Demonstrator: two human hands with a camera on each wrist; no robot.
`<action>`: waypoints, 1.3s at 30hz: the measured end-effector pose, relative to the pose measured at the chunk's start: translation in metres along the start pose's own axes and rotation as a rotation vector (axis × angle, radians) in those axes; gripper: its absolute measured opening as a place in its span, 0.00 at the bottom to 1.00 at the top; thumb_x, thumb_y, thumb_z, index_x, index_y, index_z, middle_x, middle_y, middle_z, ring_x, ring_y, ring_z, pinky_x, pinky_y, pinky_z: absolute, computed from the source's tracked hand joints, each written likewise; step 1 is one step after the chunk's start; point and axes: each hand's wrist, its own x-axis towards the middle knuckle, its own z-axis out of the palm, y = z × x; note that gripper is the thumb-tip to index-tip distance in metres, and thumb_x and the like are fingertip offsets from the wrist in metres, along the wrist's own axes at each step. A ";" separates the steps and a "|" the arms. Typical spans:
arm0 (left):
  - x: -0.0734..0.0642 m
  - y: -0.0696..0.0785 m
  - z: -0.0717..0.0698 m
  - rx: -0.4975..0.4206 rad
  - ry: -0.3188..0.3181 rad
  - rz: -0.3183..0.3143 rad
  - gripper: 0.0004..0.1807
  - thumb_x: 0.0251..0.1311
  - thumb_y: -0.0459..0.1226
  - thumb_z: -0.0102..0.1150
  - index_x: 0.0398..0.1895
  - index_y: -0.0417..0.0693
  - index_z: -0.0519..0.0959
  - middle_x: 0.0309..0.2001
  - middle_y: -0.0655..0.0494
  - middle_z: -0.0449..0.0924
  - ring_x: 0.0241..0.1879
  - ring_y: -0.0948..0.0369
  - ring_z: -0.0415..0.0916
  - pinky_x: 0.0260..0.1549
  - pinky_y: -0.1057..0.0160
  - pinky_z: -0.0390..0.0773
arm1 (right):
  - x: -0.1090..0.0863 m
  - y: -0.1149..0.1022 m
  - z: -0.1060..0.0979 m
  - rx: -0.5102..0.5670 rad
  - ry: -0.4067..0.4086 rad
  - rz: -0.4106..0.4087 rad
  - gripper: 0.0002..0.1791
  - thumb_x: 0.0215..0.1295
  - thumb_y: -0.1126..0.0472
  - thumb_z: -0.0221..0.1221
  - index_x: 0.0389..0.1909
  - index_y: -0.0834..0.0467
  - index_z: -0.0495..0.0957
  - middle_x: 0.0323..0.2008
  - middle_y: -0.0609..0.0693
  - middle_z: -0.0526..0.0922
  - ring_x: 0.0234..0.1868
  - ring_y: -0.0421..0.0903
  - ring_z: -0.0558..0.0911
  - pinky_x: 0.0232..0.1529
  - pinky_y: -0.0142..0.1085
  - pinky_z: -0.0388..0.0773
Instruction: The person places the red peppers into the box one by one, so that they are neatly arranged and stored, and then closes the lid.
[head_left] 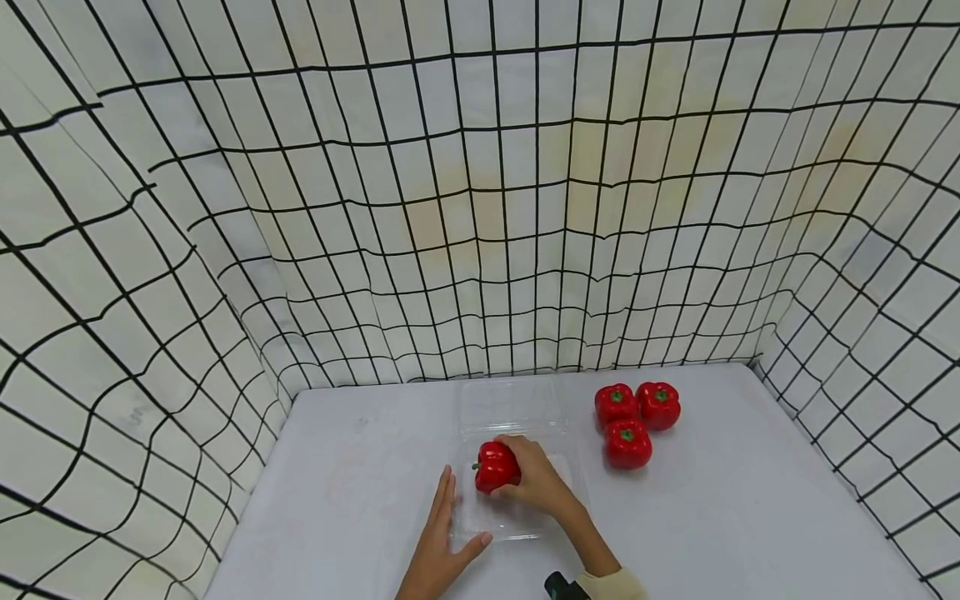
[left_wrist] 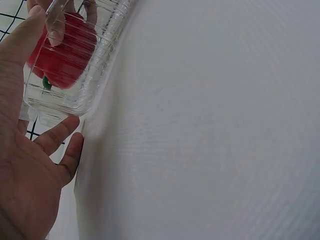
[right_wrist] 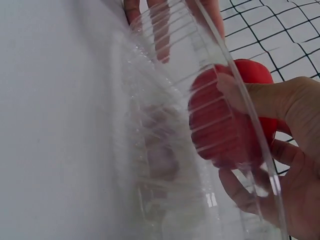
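A red bell pepper (head_left: 496, 467) with a green stem lies on its side in my right hand (head_left: 534, 479), whose thumb and fingers grip it. It is within the clear plastic clamshell box (head_left: 517, 527), and the right wrist view shows the pepper (right_wrist: 215, 120) partly behind the ribbed wall. The stem points left. My left hand (head_left: 438, 542) stands at the box's left side with straight fingers and thumb spread, fingertips right at the wall. In the left wrist view the box corner (left_wrist: 65, 102) is just above the left fingers (left_wrist: 72, 155).
Three more red peppers stand together on the white table (head_left: 735, 500) to the right: one at back left (head_left: 616, 406), one at back right (head_left: 658, 405), one in front (head_left: 627, 444). The box's lid (head_left: 510, 403) lies folded back. Black netting over white cloth (head_left: 450, 275) surrounds the table.
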 end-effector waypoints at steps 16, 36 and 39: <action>0.002 -0.001 0.001 0.033 0.000 -0.014 0.56 0.54 0.54 0.68 0.78 0.46 0.45 0.79 0.49 0.42 0.68 0.41 0.65 0.58 0.38 0.73 | 0.012 -0.008 0.020 0.014 -0.007 0.106 0.44 0.48 0.60 0.75 0.67 0.58 0.67 0.57 0.58 0.73 0.60 0.57 0.74 0.56 0.54 0.80; 0.000 0.000 0.002 0.051 0.014 -0.015 0.57 0.53 0.55 0.68 0.78 0.47 0.46 0.79 0.49 0.42 0.75 0.42 0.50 0.63 0.39 0.65 | 0.000 0.002 0.016 0.129 0.046 0.162 0.37 0.59 0.51 0.68 0.67 0.59 0.67 0.53 0.60 0.73 0.54 0.53 0.77 0.54 0.50 0.82; 0.000 -0.001 0.002 0.047 0.018 0.000 0.56 0.54 0.54 0.68 0.78 0.47 0.46 0.79 0.49 0.42 0.75 0.42 0.50 0.62 0.38 0.66 | 0.000 0.002 0.016 0.119 0.047 0.166 0.36 0.59 0.50 0.67 0.66 0.58 0.69 0.48 0.58 0.75 0.48 0.49 0.76 0.50 0.47 0.84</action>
